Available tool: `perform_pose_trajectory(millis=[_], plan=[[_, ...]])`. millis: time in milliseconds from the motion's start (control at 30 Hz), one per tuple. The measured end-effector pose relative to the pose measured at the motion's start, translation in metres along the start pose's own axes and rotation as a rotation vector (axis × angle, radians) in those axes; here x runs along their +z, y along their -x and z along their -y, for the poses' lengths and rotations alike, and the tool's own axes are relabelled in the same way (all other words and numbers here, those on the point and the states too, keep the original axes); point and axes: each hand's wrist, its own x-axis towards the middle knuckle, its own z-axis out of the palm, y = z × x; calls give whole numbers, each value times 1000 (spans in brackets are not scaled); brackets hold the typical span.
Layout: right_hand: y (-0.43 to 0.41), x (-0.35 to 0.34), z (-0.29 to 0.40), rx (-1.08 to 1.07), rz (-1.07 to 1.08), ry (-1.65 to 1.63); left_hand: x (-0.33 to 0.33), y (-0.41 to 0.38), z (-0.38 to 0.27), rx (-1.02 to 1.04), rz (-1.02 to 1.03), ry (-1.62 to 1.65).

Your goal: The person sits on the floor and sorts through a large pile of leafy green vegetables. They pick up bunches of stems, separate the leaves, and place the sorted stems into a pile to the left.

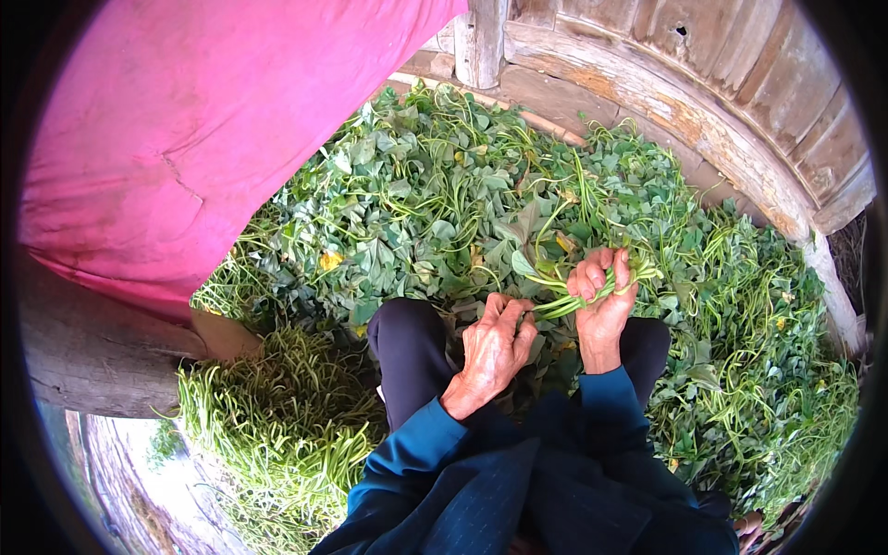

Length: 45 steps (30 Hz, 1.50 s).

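My right hand (602,298) is closed around a small bunch of green leaf stems (565,302), whose pale ends stick out past the fingers on the right. At the bunch's left end, my left hand (494,340) has its fingers curled in, with thumb and forefinger pinching the stems. A few leaves (524,263) hang from the bunch just above the hands. Below and around both hands spreads a thick heap of cut leafy vines (416,215), green with some yellow leaves. My knees, in dark trousers (413,354), flank the hands.
A pile of stripped green stems (277,402) lies at my left. Pink cloth (166,139) hangs across the upper left, over a wooden beam (97,347). An old plank wall (749,62) with a low timber (652,111) bounds the heap behind and right.
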Motion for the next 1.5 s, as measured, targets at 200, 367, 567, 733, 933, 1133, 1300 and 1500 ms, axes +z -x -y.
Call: perform_pose_trajectory(millis=[200,367,567,733,933,1133,1300,1500], plan=[[6,10,-2,37,12,33,6,-8,12,71,-84,-63],[-6,-7,-3,268,-73,-298,-2,-9,12,-229,373,787],[-9,-17,-14,405,-62,-342,-16,-16,10,-380,595,894],[-18,-35,-13,283,-166,-129,-35,-12,8,-372,727,822],[-38,-48,27,236,-133,-366,-28,1,14,43,164,217],[-27,-44,15,370,-67,-498,-14,-28,-2,296,47,-54],[-21,-31,9,433,-48,-525,-2,-30,1,366,-38,-239],[-14,-15,10,293,-111,-269,-1,-24,7,494,-15,-410]])
